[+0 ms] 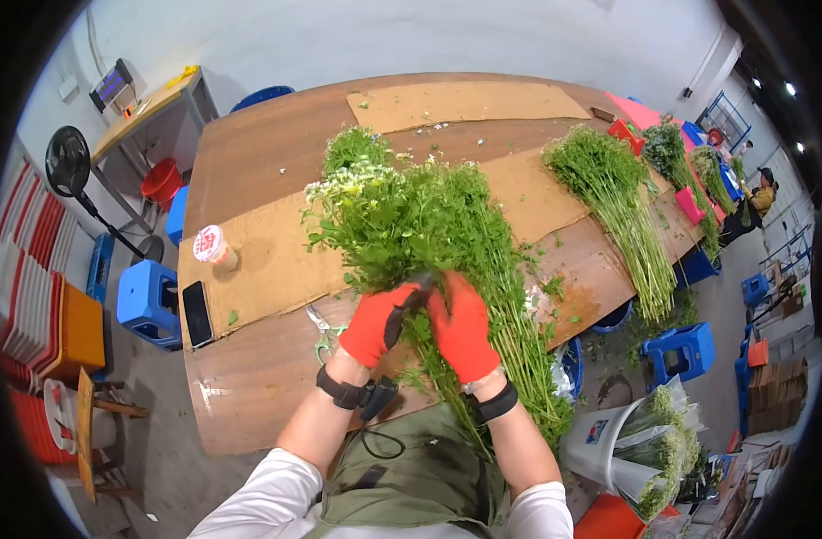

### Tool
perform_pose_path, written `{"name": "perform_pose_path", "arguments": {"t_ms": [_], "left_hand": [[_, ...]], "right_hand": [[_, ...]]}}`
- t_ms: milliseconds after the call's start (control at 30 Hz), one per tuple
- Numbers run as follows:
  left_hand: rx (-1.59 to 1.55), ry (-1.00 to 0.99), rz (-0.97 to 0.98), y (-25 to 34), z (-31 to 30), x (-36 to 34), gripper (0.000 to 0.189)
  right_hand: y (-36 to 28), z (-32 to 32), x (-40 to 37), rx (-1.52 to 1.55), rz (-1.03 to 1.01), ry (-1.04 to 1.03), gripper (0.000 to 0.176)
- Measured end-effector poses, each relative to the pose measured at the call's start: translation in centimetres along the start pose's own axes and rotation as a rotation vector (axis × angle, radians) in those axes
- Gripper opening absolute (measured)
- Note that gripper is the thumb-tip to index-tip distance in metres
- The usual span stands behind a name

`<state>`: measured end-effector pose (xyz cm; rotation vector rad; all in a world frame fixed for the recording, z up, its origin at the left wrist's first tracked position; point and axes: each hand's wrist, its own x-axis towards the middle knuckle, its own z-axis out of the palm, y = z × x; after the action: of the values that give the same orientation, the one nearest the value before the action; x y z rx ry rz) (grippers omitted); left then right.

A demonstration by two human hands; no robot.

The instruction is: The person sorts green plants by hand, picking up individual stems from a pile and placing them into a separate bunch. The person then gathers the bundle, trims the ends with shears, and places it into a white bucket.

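Both my hands wear orange gloves and meet over a bunch of green stems with small white flowers [411, 216] lying on the wooden table [249, 395]. My left hand [377, 322] grips a dark tool against the stems near the cut ends. My right hand [463, 328] is closed around the same stems just beside it. The long stems [518, 359] run past my right wrist toward the table's near edge.
Scissors [324, 331] lie just left of my left hand. A phone [196, 313] and a lidded cup [213, 247] sit at the table's left edge. Another flower bundle [617, 202] lies to the right. Blue stools [149, 301] stand around; a white bucket of wrapped flowers [608, 440] stands at right.
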<state>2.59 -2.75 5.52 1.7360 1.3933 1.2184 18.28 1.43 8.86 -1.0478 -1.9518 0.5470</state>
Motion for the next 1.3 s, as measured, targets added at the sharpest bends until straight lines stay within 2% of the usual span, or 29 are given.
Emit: {"name": "perform_pose_path", "arguments": {"t_ms": [67,167,267,400,467,500,533,567,600,667,700,767,800,833,867,900,933,967,1000,1033,1100,1133,1200,1233,1267,1300], "left_hand": [[-0.176,0.097,-0.001,-0.7,1.0,0.1,0.053],[-0.043,0.13,0.026,1.6,0.7,0.1,0.054],[-0.126,0.19,0.014,1.8,1.2,0.1,0.054],[-0.088,0.206,-0.067,1.4,1.3,0.1,0.051],[-0.709,0.261,-0.294,-0.9,2.5,0.1,0.047],[-0.719,0.257,-0.299,-1.0,2.5,0.1,0.047],[-0.622,0.271,-0.164,-1.2,2.3,0.4,0.047],[-0.521,0.284,-0.029,-1.3,2.0,0.6,0.046],[-0.529,0.285,-0.03,-1.0,1.4,0.8,0.046],[-0.255,0.226,-0.081,0.5,-0.1,0.9,0.048],[-0.068,0.263,0.116,1.0,-0.6,0.9,0.049],[-0.012,0.259,0.144,-0.6,-1.0,0.8,0.052],[0.041,0.251,0.171,-1.2,-1.0,0.8,0.055],[0.036,0.247,0.172,-1.2,-0.9,0.7,0.055],[-0.129,0.216,0.134,-1.1,-0.7,0.7,0.056],[-0.294,0.176,0.092,-0.9,-0.5,0.5,0.057],[-0.296,0.165,0.096,-0.3,-0.4,0.5,0.057],[-0.056,0.138,0.159,0.6,-0.5,0.3,0.057],[0.184,0.107,0.224,1.2,-0.5,0.2,0.057],[0.182,0.095,0.231,1.2,-0.4,0.2,0.057],[0.233,0.056,0.225,1.1,-0.3,0.2,0.043],[0.237,0.049,0.231,1.4,-0.4,0.1,0.043],[0.2,0.037,0.191,1.9,-0.4,-0.1,0.053],[0.203,0.041,0.189,1.9,-0.4,-0.1,0.053],[-0.008,0.128,0.113,1.8,-0.2,0.0,0.048],[-0.218,0.215,0.034,1.6,0.0,-0.1,0.044]], "right_hand": [[-0.4,0.0,-0.3,-0.127,-0.063,-0.024,0.03],[-1.0,-0.4,-0.4,-0.259,-0.072,-0.049,0.024],[-0.8,-1.3,-1.2,-0.288,-0.148,0.006,0.02],[1.5,-3.2,-4.5,-0.393,-0.127,0.022,0.017],[3.0,-5.1,-6.9,-0.417,-0.01,-0.051,0.015],[4.3,-5.9,-8.4,-0.439,0.016,-0.016,0.014],[5.6,-6.8,-10.1,-0.462,0.038,0.018,0.013],[6.7,-8.1,-11.6,-0.44,0.168,0.021,0.014],[7.8,-9.4,-12.9,-0.415,0.296,0.028,0.016],[11.5,-11.0,-15.6,-0.375,0.39,0.35,0.028],[13.1,-12.5,-16.9,-0.373,0.389,0.349,0.028],[15.4,-15.0,-18.7,-0.551,0.804,0.053,0.04],[14.7,-15.4,-18.4,-0.552,0.806,0.056,0.04],[12.4,-15.9,-17.2,-0.733,0.687,-0.11,0.04],[10.7,-16.0,-15.9,-0.906,0.559,-0.278,0.041],[9.5,-15.3,-14.9,-0.889,0.387,-0.185,0.036],[8.0,-14.5,-12.9,-0.715,0.321,-0.161,0.04],[6.3,-13.7,-10.7,-0.542,0.253,-0.135,0.045],[4.7,-12.7,-8.6,-0.24,0.332,-0.189,0.044],[3.2,-11.5,-6.8,0.065,0.403,-0.238,0.042],[0.6,-8.9,-3.9,0.589,0.522,-0.331,0.04],[0.4,-7.8,-3.5,0.595,0.521,-0.322,0.04],[0.5,-5.8,-2.8,0.708,0.614,-0.058,0.033],[0.3,-5.1,-2.0,0.95,0.406,0.021,0.027],[1.1,-5.2,-2.3,0.951,0.406,0.014,0.027],[2.5,-5.5,-3.0,1.302,0.502,0.003,0.026]]}}
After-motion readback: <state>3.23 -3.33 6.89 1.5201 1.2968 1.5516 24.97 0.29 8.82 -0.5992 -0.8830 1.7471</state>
